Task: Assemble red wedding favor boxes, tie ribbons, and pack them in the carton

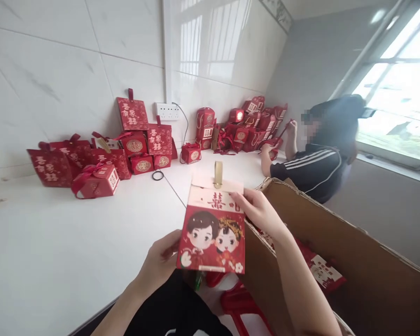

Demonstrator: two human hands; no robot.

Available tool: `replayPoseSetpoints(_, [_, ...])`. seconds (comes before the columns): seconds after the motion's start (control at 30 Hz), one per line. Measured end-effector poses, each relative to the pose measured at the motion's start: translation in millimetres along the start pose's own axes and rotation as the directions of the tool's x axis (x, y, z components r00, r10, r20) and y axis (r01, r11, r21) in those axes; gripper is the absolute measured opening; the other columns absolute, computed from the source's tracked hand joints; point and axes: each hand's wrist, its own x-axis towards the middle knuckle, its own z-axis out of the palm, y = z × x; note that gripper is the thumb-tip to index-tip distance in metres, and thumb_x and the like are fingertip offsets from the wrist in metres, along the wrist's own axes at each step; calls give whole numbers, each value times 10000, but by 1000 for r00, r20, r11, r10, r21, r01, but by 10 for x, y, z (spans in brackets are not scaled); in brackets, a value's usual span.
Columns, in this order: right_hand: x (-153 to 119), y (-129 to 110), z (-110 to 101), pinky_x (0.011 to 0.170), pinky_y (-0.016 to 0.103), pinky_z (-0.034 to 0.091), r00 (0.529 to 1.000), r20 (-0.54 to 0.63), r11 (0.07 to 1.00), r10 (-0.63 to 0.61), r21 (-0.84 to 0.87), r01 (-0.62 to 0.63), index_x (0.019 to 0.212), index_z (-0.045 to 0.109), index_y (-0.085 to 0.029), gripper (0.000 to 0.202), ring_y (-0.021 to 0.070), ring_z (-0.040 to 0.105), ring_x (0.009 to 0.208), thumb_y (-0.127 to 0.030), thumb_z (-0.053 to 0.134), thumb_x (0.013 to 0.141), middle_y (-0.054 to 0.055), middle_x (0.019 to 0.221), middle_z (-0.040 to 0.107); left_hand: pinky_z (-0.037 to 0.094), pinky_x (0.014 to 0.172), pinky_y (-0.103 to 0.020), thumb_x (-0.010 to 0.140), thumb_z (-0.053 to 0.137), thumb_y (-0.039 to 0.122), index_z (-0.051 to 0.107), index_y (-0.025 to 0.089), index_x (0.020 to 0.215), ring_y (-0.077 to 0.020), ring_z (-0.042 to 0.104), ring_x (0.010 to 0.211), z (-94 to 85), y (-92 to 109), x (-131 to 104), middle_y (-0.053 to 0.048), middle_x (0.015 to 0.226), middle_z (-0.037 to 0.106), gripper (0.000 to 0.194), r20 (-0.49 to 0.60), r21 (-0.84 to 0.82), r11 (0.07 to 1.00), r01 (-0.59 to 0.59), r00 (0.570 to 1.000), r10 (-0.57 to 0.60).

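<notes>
A red and cream paper gift box with a cartoon couple on its front is held up before me. A gold loop handle rises from its top. My left hand grips the box's lower left side, its fingers partly hidden behind it. My right hand holds the upper right edge, thumb on the front near the cream flap. Below the box, part of a red plastic stool shows.
A cardboard carton stands at the right with a red gift box inside. Several finished-looking red boxes line the white counter by the wall, near a power strip. A co-worker handles a red box at the far right.
</notes>
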Motion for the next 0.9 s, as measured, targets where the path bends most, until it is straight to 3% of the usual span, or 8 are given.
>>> replayPoseSetpoints(0.13, [-424, 140, -268, 422, 204, 332, 993, -120, 999, -8, -51, 2, 616, 537, -162, 401, 100, 448, 484, -513, 554, 809, -8, 546, 544, 601, 730, -306, 807, 623, 339, 683, 274, 1081, -247, 676, 909, 189, -58, 92, -59, 1070, 697, 288, 235, 71, 997, -6, 972, -11])
replayPoseSetpoints(0.47, [-1072, 298, -637, 415, 198, 309, 952, -305, 983, -8, -178, -49, 616, 502, -172, 333, 88, 390, 478, -387, 501, 871, -13, 533, 501, 609, 684, -281, 794, 638, 320, 671, 277, 1122, -238, 695, 843, 770, -206, 295, -60, 1071, 705, 333, 454, 85, 996, -14, 891, -26])
replayPoseSetpoints(0.6, [-1262, 355, -808, 447, 203, 402, 956, -290, 994, 49, -75, -73, 714, 615, -166, 237, 118, 507, 539, -349, 552, 850, 16, 630, 609, 598, 743, -277, 829, 594, 291, 626, 277, 1186, -233, 676, 936, 931, -253, 351, -59, 1168, 665, 358, 552, 124, 990, -71, 834, -9])
replayPoseSetpoints(0.7, [-1410, 398, -1114, 556, 261, 505, 949, -296, 992, 112, 84, -91, 834, 693, -171, 199, 171, 607, 659, -345, 695, 736, 50, 789, 693, 550, 883, -301, 859, 542, 271, 574, 262, 1237, -219, 626, 1066, 1111, -248, 475, -64, 1270, 601, 379, 553, 152, 966, -208, 828, 91])
replayPoseSetpoints(0.73, [-1465, 417, -1256, 574, 274, 513, 924, -364, 990, 121, 118, -83, 819, 701, -172, 228, 172, 612, 660, -343, 748, 676, 49, 786, 697, 517, 941, -318, 872, 519, 269, 541, 258, 1267, -212, 599, 1116, 1194, -241, 540, -66, 1301, 578, 396, 546, 174, 949, -263, 828, 129])
replayPoseSetpoints(0.8, [-1586, 479, -1580, 573, 286, 502, 811, -566, 986, 148, 143, -80, 762, 680, -175, 277, 156, 603, 633, -340, 809, 581, 33, 737, 683, 419, 1052, -363, 891, 474, 274, 486, 245, 1309, -202, 517, 1224, 1389, -239, 697, -69, 1348, 537, 419, 557, 241, 886, -395, 804, 207])
replayPoseSetpoints(0.87, [-1720, 593, -1914, 581, 300, 471, 673, -709, 975, 211, 108, -192, 735, 613, -184, 276, 144, 599, 621, -310, 804, 580, 18, 699, 666, 293, 1125, -428, 890, 459, 290, 505, 216, 1289, -215, 414, 1315, 1597, -278, 858, -78, 1379, 507, 408, 620, 326, 772, -545, 740, 261])
replayPoseSetpoints(0.9, [-1791, 675, -2069, 594, 307, 450, 635, -734, 952, 242, 52, -302, 729, 581, -189, 249, 136, 594, 616, -281, 782, 614, 16, 683, 661, 240, 1136, -468, 879, 471, 301, 523, 202, 1270, -233, 388, 1332, 1691, -315, 926, -87, 1384, 501, 408, 658, 364, 708, -605, 705, 263])
